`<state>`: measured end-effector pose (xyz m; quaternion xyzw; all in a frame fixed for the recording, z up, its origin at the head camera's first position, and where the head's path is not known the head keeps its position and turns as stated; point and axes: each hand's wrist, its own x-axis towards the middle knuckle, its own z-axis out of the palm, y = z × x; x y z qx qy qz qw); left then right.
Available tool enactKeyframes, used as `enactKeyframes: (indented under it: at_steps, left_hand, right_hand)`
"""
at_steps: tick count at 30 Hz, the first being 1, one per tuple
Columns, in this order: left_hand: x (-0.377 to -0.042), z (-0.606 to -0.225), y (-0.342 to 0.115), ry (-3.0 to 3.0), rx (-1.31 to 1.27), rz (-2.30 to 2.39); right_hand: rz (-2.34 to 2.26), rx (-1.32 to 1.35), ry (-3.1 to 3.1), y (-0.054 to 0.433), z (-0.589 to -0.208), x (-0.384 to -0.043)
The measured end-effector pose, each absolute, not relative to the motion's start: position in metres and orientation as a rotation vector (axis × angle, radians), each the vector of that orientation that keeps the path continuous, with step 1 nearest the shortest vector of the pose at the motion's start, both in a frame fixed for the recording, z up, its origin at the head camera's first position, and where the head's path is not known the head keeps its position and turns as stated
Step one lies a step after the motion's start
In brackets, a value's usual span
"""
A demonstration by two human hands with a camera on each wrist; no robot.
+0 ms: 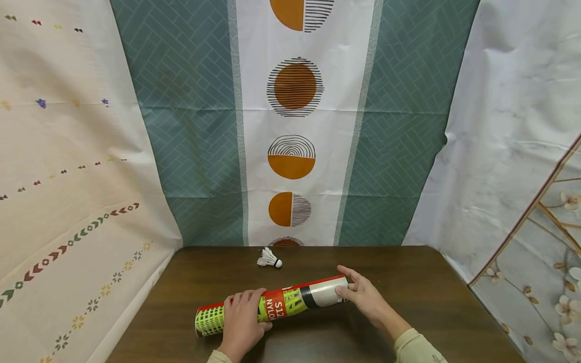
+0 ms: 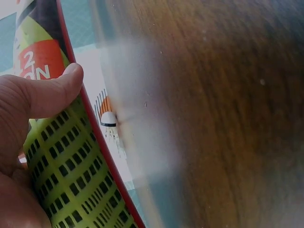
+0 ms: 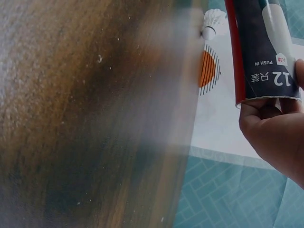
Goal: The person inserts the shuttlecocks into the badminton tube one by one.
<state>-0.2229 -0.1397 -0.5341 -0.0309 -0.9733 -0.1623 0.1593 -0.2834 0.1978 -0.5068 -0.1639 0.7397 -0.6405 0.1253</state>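
A shuttlecock tube (image 1: 297, 297), green, red, black and white with a red strip, is held at a slant over the brown table, its right end higher in the head view. My left hand (image 1: 242, 320) grips it left of the middle; in the left wrist view the thumb (image 2: 54, 92) lies across the printed side. At the other end is my right hand (image 1: 365, 297), thumb against the tube's side. The right wrist view shows its fingers (image 3: 251, 116) bent at the rim of the tube (image 3: 259, 52), fingertips hidden there. A white shuttlecock (image 1: 270, 258) lies behind the tube.
The brown tabletop (image 1: 386, 333) reaches back to a hanging cloth (image 1: 195, 151) in green and white with orange circles. A cream patterned cloth (image 1: 68, 201) hangs on the left, a pale floral one (image 1: 508, 151) on the right.
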Motion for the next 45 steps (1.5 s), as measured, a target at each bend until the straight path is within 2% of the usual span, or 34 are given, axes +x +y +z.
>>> enactKeyframes:
  at_steps: [11,17,21,26,31,39,45]
  left_hand:
    - [-0.223,-0.535,-0.144,-2.771,-0.105,-0.44]
    - [-0.221,-0.535,-0.148,-2.782,-0.125,-0.414]
    - [-0.219,-0.534,-0.152,-2.787,-0.179,-0.399]
    - [-0.216,-0.535,-0.157,-2.788,-0.331,-0.364]
    - [-0.213,-0.537,-0.164,-2.776,-0.434,-0.331]
    - [-0.207,-0.535,-0.183,-2.802,-0.429,-0.329]
    - [-0.206,-0.539,-0.193,-2.804,-0.425,-0.315]
  right_hand:
    - [-1.757,-0.509,2.263,0.205,-0.507,-0.294]
    - [-1.487,-0.445,2.625,0.222,-0.488,-0.33]
    - [-1.383,-0.446,2.645,0.214,-0.471,-0.359]
    - [-1.267,-0.576,2.56,0.172,-0.456,-0.385]
    - [-1.113,-0.73,2.537,0.112,-0.455,-0.396]
    - [-0.759,-0.924,2.638,0.029,-0.465,-0.398]
    - [-0.383,-0.888,2.766,-0.005,-0.472,-0.404]
